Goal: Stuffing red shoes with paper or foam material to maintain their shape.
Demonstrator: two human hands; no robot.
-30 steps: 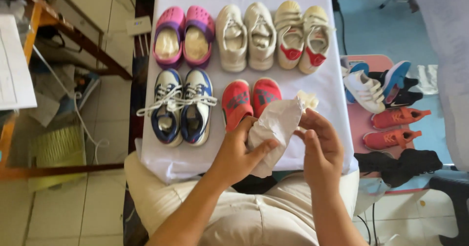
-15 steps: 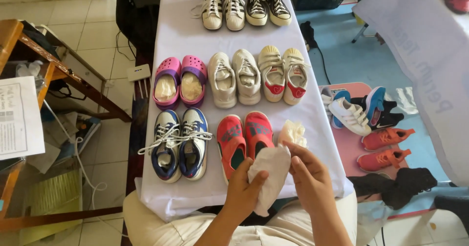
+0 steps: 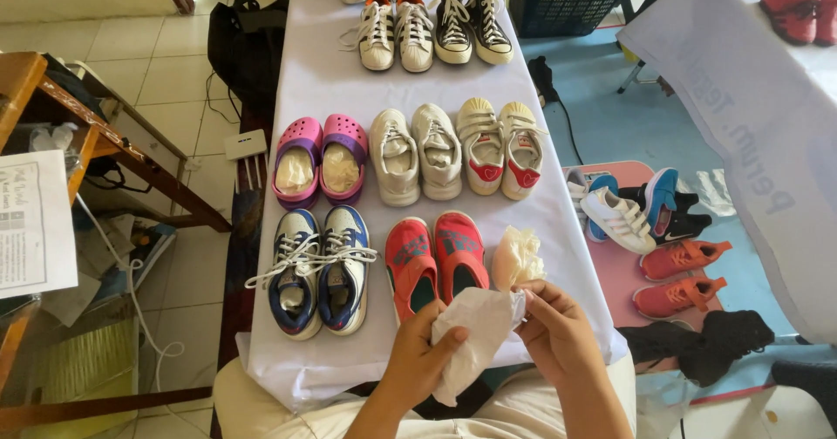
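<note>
Presently crumpling white paper (image 3: 471,334): left hand (image 3: 418,365) clasping it, right hand (image 3: 558,334) pinching its top edge; advise tight balling beside red shoes (image 3: 436,265).

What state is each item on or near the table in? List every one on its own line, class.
White paper: crumpled, gripped by both hands.
Left hand: closed on the paper.
Right hand: pinching the paper's top edge.
Red shoes: paired, unstuffed.
Pink clogs: stuffed with paper.
Blue sneakers: laces loose.
Paper wad: balled, lying on the tablecloth.
</note>
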